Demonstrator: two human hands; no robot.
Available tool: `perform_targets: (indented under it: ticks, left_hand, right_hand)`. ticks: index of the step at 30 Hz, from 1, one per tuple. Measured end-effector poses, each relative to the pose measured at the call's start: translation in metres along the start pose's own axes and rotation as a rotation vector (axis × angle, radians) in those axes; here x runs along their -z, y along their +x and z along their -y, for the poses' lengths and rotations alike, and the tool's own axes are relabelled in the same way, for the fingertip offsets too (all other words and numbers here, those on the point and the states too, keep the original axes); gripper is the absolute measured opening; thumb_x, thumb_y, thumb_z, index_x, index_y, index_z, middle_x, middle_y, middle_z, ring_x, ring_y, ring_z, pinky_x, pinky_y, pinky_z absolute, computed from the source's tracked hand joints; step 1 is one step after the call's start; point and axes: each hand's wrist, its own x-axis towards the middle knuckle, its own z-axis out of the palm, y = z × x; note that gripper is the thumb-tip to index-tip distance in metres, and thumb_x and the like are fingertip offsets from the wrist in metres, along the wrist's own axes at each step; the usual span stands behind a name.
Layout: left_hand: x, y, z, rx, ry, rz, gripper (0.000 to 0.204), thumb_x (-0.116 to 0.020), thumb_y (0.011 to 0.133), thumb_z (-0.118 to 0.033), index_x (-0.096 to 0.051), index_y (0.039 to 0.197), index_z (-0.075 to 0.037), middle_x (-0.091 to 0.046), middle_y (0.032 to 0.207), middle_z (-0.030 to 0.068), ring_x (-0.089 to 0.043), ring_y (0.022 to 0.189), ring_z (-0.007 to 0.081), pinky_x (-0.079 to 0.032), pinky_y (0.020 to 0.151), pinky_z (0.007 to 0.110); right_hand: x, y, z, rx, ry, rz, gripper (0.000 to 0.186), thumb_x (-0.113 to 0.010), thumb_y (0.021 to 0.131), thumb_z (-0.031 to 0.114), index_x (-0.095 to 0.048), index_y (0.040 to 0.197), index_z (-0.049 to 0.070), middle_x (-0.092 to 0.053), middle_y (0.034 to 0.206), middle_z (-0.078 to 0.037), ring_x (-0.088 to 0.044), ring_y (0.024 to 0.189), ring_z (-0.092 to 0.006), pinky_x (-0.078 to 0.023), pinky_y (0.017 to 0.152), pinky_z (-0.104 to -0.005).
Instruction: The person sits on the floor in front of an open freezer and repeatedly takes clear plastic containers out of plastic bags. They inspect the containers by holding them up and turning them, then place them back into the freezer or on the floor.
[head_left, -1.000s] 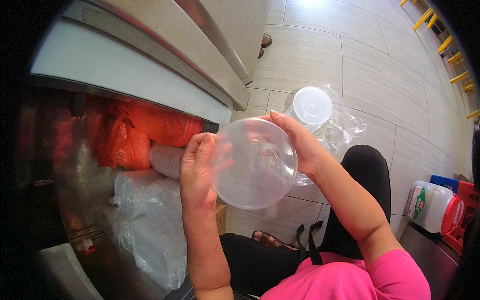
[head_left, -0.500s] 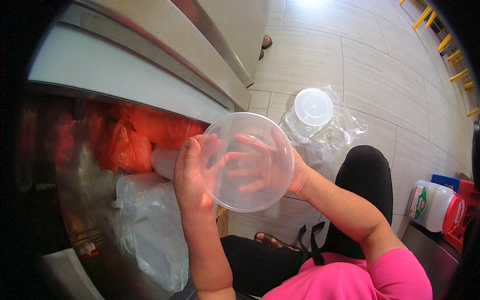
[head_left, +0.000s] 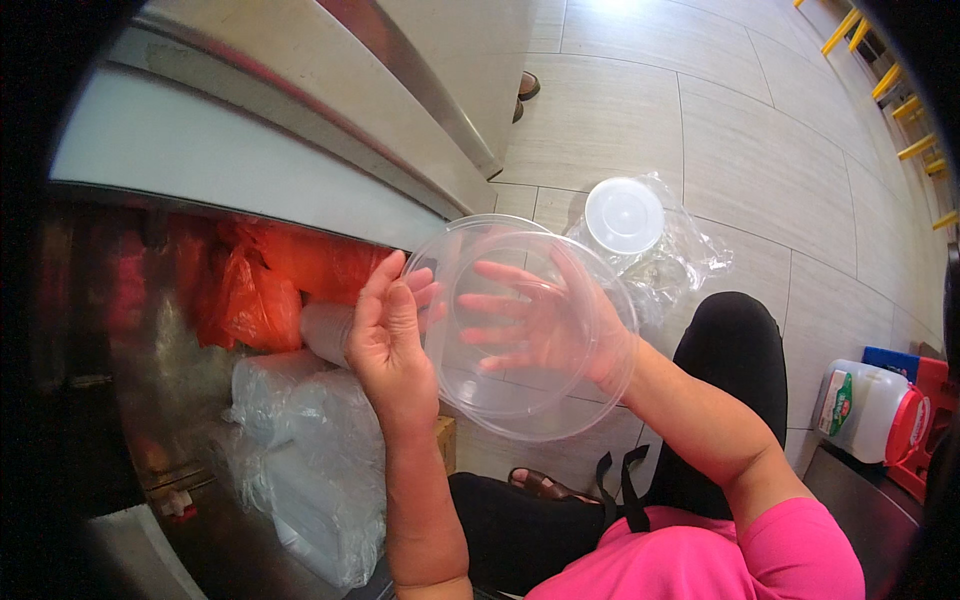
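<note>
Two thin, clear round plastic lids overlap in front of me, one point(head_left: 468, 238) further left and behind, the other point(head_left: 545, 422) further right and nearer. My right hand point(head_left: 555, 332) lies behind them, its spread fingers showing through the plastic, and it supports them. My left hand point(head_left: 395, 340) is at the left rim, thumb in front and some fingers seen through the lid. It seems to pinch the edge. On the floor beyond, a stack of whitish round lids or tubs point(head_left: 624, 215) stands partly inside a crumpled clear bag point(head_left: 690, 255).
To the left, an open low cupboard holds red plastic bags point(head_left: 260, 305) and clear-wrapped white packages point(head_left: 320, 500). A cabinet panel point(head_left: 230, 150) juts above it. At right are a translucent jug with a red lid point(head_left: 865, 410) and yellow stool legs point(head_left: 845, 32).
The lids, lined up as one circle before, have slid apart, the nearer one shifting right with my right hand. My left hand has moved slightly at the rim.
</note>
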Motion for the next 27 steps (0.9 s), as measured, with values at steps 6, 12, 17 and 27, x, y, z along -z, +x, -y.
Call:
perform_targets:
  ticks: [6, 12, 17, 27]
  left_hand:
    - [-0.003, -0.001, -0.016, -0.636, 0.591, -0.03, 0.045, -0.061, 0.095, -0.035, -0.057, 0.129, -0.006, -0.053, 0.132, 0.0161, -0.053, 0.119, 0.03, -0.045, 0.097, 0.043]
    - [-0.034, -0.055, -0.042, -0.846, 0.931, 0.661, 0.062, -0.067, 0.083, -0.047, -0.056, 0.132, -0.011, -0.044, 0.142, 0.0193, -0.041, 0.131, 0.0406, -0.033, 0.106, 0.057]
    - [-0.039, -0.048, -0.027, -0.944, 1.0, 0.532, 0.045, -0.056, 0.094, -0.03, -0.056, 0.13, -0.004, -0.047, 0.14, 0.0222, -0.043, 0.13, 0.0406, -0.034, 0.106, 0.055]
    - [-0.012, -0.025, -0.027, -0.855, 0.835, 0.1, 0.039, -0.043, 0.098, -0.01, -0.054, 0.134, -0.003, -0.051, 0.14, 0.0185, -0.04, 0.135, 0.0391, -0.029, 0.111, 0.053]
  right_hand:
    - [-0.005, 0.0, -0.001, 0.077, 0.081, -0.173, 0.069, -0.041, 0.093, 0.067, -0.048, 0.137, 0.014, -0.053, 0.129, -0.015, -0.056, 0.109, -0.0373, -0.048, 0.088, -0.0548]
    - [-0.007, -0.004, 0.002, 0.254, 0.066, -0.301, 0.075, -0.043, 0.09, 0.071, -0.045, 0.138, 0.014, -0.05, 0.131, -0.017, -0.051, 0.116, -0.0389, -0.043, 0.098, -0.0548]
    - [-0.008, -0.002, 0.012, 0.277, 0.047, -0.315, 0.077, -0.043, 0.089, 0.072, -0.045, 0.139, 0.014, -0.048, 0.133, -0.017, -0.051, 0.117, -0.0387, -0.042, 0.099, -0.0535]
    - [-0.01, -0.007, 0.015, 0.166, 0.007, -0.139, 0.082, -0.042, 0.086, 0.076, -0.043, 0.142, 0.016, -0.049, 0.137, -0.014, -0.05, 0.118, -0.0357, -0.043, 0.093, -0.0531]
